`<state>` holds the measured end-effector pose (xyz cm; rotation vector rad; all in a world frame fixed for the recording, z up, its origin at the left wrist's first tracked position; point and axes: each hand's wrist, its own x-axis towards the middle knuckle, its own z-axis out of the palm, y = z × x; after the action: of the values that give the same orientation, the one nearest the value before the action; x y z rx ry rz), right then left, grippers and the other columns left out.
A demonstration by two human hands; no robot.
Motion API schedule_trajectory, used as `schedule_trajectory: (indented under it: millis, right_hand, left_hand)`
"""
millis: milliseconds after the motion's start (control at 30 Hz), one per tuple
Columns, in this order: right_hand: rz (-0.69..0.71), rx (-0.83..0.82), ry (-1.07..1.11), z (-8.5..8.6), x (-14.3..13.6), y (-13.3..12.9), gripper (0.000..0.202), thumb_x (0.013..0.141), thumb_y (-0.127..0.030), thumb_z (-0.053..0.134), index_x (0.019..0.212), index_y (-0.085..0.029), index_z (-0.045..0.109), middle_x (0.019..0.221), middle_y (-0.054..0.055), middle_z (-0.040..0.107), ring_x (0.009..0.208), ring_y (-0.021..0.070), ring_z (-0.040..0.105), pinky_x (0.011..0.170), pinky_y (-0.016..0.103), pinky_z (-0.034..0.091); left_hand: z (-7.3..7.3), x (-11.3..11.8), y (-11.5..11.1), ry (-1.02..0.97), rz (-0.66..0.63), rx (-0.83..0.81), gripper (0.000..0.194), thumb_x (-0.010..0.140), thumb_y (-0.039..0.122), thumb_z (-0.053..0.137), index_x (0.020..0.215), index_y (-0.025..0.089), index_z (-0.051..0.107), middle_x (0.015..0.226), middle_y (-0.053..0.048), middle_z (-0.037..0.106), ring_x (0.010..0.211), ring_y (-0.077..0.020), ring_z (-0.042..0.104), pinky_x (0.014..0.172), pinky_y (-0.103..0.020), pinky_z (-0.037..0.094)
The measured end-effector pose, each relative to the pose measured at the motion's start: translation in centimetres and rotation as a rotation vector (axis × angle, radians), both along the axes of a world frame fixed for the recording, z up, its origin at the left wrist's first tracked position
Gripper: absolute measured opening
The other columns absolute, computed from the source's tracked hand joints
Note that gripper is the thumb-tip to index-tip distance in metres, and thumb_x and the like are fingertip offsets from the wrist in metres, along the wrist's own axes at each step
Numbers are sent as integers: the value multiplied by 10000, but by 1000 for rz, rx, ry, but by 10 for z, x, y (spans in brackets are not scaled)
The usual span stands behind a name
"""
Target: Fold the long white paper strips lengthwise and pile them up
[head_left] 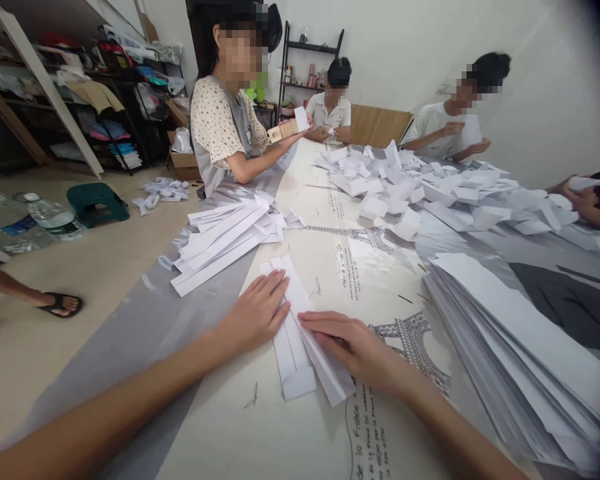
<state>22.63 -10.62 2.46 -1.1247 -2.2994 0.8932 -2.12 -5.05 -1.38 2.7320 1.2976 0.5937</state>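
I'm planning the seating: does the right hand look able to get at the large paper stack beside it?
Probably yes: between the right hand and the large paper stack, mostly flat printed table cover shows, with nothing tall in the way.

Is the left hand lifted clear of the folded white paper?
No, the left hand lies on the far part of the folded white paper, fingers touching it.

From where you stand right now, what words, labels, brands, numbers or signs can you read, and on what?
"de la France": on the printed tablecloth.
Its other lettering: too small or blurred.
Bottle labels: too blurred to read.
Folded paper: none readable.
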Motion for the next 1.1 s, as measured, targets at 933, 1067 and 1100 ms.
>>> schedule_trajectory:
  millis: [933, 1067, 1100]
  right_hand:
    - [32, 372, -255, -14, -3, -20, 471, 1005, -243, 527, 1471, -179, 510, 1559, 101, 496, 1450, 267, 443, 1144, 512, 475]
    - [-39, 417, -292, -14, 0, -33, 402, 1014, -195, 512, 1412, -153, 554, 1464, 114, 595, 1363, 260, 542, 1092, 495, 528]
    - [-54, 421, -294, -14, 1, -36, 404, 1009, -191, 522, 1410, -152, 554, 1450, 115, 607, 1348, 262, 556, 1083, 494, 536]
  left_hand:
    - [13, -6, 7, 119, 29, -40, 606, 1038, 513, 401, 1463, 83, 444, 1616, -213, 362, 1535, -344, 274, 1232, -542, 245]
    - [17, -5, 8, 169, 49, -22, 612, 1024, 546, 422, 1417, 85, 504, 1577, -219, 423, 1502, -355, 342, 1234, -544, 249]
    - [18, -4, 8, 171, 61, -14, 614, 1017, 561, 430, 1401, 89, 518, 1569, -222, 434, 1491, -360, 360, 1229, -547, 258]
